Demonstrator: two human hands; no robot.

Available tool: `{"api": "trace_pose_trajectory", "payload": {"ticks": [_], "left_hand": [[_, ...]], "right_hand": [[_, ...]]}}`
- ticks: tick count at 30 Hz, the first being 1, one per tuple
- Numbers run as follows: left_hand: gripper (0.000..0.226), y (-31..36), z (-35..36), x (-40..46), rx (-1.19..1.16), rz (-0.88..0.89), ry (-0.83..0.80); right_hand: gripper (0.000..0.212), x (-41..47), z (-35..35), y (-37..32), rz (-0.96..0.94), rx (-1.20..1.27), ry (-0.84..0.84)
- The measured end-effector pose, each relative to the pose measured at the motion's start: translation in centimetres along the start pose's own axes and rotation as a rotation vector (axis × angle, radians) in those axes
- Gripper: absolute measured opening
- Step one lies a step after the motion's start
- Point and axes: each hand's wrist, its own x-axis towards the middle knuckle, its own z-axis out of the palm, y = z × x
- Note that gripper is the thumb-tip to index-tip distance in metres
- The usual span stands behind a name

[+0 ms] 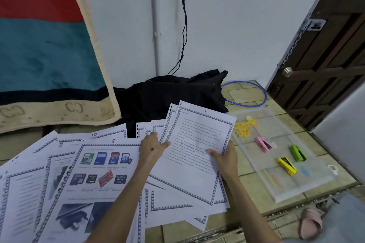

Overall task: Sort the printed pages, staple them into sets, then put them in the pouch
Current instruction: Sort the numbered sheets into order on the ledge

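Both bare forearms extended forward from lower frame, converging slightly. Left hand [152, 149] palm down, index finger straightened toward the right, other fingers loosely bent; probably pinching a sheet edge, contact unclear. Right hand [224, 157] with thumb on top pointing left, fingers curled beneath in a pinch. Hands near, not touching.

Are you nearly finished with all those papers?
Not nearly. Sorting is in hand: both hands, left hand and right hand, hold a fanned bundle with page 1 on top, while page 8 and others lie loose on the floor. Nothing looks stapled; the pink stapler, green stapler and yellow stapler sit untouched on the clear pouch.
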Motion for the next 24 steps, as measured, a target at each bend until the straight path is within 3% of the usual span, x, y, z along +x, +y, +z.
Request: {"api": "trace_pose_trajectory", "payload": {"ticks": [4,8,10,12,14,17,19,22,24], "left_hand": [[0.042,-0.1,-0.4,0.5,-0.068,0.010,-0.070],[0.020,0.1,-0.7,-0.3,-0.342,0.072,-0.105],[0.029,-0.5,-1.8,-0.8,-0.466,0.051,-0.083],[0.049,-1.6,-3.0,-1.2,-0.569,0.008,-0.024],[0.055,-3.2,-3.6,-1.6,-0.650,-0.026,-0.023],[0.055,-4.8,-3.0,-2.1,-0.671,-0.020,-0.096],[0.061,-5.1,-2.9,-2.2,-0.686,0.010,-0.120],[0.060,-5.5,-2.9,-2.1,-0.713,0.046,-0.135],[0.050,-5.6,-2.6,-2.0,-0.732,0.044,-0.125]], "right_hand": [[0.053,-0.2,0.1,-0.9,0.038,0.078,-0.086],[0.046,0.0,-0.4,-0.9,-0.003,0.053,-0.166],[0.035,0.1,-1.0,-1.3,0.002,0.110,-0.171],[0.034,1.3,-1.9,-1.6,0.051,0.110,-0.013],[0.033,3.1,-2.9,-1.5,0.050,-0.225,0.052],[0.043,4.5,-3.1,-1.8,0.012,-0.789,-0.150],[0.044,4.6,-2.8,-2.2,0.053,-0.873,-0.186],[0.030,4.6,-2.7,-2.9,0.083,-0.655,-0.051],[0.013,4.5,-2.7,-3.4,0.138,-0.194,0.099]]}}
